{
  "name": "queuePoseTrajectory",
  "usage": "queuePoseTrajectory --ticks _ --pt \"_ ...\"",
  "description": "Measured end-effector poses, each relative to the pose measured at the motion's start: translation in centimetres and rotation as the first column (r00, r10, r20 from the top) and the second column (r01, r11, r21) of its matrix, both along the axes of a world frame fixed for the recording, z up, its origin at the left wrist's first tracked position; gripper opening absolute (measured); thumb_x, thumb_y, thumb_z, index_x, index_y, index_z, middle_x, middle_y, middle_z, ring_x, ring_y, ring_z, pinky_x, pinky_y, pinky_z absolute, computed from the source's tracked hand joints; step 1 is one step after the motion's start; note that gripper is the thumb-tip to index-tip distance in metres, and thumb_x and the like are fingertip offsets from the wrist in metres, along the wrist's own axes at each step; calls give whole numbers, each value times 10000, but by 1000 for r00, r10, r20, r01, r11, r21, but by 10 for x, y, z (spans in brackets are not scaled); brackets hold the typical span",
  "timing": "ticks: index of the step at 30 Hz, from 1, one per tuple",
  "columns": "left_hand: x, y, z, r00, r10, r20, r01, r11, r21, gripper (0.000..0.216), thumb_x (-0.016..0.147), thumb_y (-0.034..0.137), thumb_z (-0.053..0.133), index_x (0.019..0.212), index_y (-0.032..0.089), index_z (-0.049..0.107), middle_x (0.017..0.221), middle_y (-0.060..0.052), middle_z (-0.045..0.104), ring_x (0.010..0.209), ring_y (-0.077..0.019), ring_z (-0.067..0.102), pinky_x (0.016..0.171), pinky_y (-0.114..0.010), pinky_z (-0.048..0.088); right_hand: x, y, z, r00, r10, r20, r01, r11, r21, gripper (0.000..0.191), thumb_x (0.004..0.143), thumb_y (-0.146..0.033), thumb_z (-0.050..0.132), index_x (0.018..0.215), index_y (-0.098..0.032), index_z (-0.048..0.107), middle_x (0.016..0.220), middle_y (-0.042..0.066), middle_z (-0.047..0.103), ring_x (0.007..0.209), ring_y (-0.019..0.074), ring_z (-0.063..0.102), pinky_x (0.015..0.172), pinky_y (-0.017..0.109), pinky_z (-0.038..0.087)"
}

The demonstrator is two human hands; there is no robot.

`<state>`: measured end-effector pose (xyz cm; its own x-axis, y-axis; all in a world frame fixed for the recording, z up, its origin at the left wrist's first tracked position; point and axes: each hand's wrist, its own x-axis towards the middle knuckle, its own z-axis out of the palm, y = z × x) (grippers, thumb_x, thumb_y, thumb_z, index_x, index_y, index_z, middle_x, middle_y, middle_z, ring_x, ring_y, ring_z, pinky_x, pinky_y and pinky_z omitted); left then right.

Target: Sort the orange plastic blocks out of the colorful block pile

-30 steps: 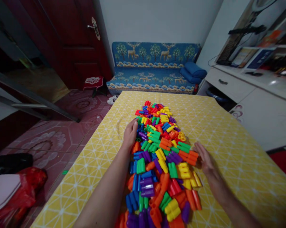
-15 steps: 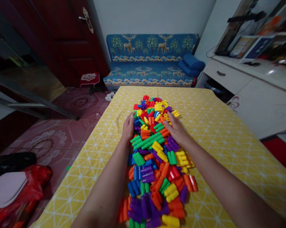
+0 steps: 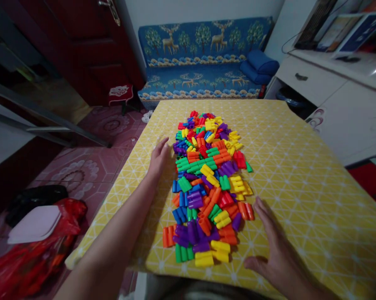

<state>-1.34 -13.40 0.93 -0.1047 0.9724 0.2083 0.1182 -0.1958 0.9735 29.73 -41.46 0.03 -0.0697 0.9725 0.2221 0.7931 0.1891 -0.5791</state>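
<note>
A long heap of bullet-shaped plastic building blocks (image 3: 200, 187) in red, orange, yellow, green, blue and purple runs down the middle of the table. My left hand (image 3: 159, 155) is just left of the heap's far half, fingers stretched out, a small gap between it and the blocks. To the right of the near half is my right hand (image 3: 271, 248), thumb spread wide from the fingers and nothing in it. Its fingertips are close to an orange block (image 3: 246, 211) at the heap's edge.
The table wears a yellow patterned cloth (image 3: 288, 166). Beyond it stands a blue sofa (image 3: 203, 62) with deer on its cover. A white cabinet (image 3: 332, 96) is on the right. Left on the floor lie red plastic bags (image 3: 34, 258); a small red stool (image 3: 121, 93) stands by the door.
Both hands have come away from the heap's far sides. My right hand has drawn back toward me and outward; my left has shifted slightly left. The view has tilted down.
</note>
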Motion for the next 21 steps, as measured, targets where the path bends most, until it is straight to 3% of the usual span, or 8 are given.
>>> queuePoseTrajectory --ticks 3,5,8,10,12,14,17,21 --pt "-24 -66 16 978 -52 -204 53 999 0 524 872 536 589 1323 269 588 1396 -95 571 1306 -295 513 1093 -469 422 -8 -17 1 999 6 47 -6 1000 0 1319 563 -654 801 1592 -238 87 1625 143 163 1449 476 218 1068 667 369" --pt "-34 -118 21 930 -131 -344 140 990 0 583 869 579 568 1387 314 527 1476 -89 484 1354 -320 461 1097 -501 413 -15 -20 0 997 35 64 -37 999 31 1370 527 -688 799 1594 -243 64 1630 141 138 1450 488 200 1075 680 352" --pt "-37 -186 19 797 -314 -515 336 940 -54 943 699 715 672 1511 375 336 1613 -80 258 1466 -380 274 1165 -552 320 -28 -18 -3 992 69 103 -74 996 49 1392 523 -715 784 1594 -229 40 1639 150 67 1461 494 142 1081 702 325" --pt "-32 -215 14 669 -397 -629 464 883 -64 1182 527 742 772 1534 424 240 1655 -71 97 1479 -442 189 1155 -615 300 -38 -13 -4 989 72 127 -79 996 45 1366 549 -702 777 1594 -230 35 1642 146 20 1466 492 115 1079 719 314" --pt "-22 -229 8 583 -396 -709 533 845 -34 1225 483 734 798 1528 457 221 1661 -59 10 1479 -481 125 1139 -687 253 -48 -8 -4 989 54 138 -61 997 50 1324 578 -667 782 1593 -257 38 1645 124 -10 1472 484 98 1079 730 306" --pt "-11 -231 4 560 -367 -743 543 839 -6 1172 547 690 798 1535 442 217 1658 -63 -48 1481 -490 88 1123 -711 254 -58 -3 -3 989 29 142 -38 997 61 1307 584 -624 807 1591 -280 49 1646 110 -31 1474 483 82 1080 734 304" --pt "4 -224 0 598 -326 -733 510 859 34 1040 678 572 771 1546 389 228 1657 -81 -57 1491 -465 80 1121 -682 304 -69 6 -4 988 5 152 -19 995 94 1273 609 -541 837 1589 -289 65 1644 124 -41 1467 496 78 1050 733 349" --pt "13 -215 0 657 -296 -694 487 869 91 955 712 500 769 1523 423 271 1657 -63 66 1496 -421 144 1129 -646 340 -80 16 -1 996 -10 89 -2 990 138 1009 769 -334 732 1579 -319 130 1648 96 10 1474 442 145 987 644 486"
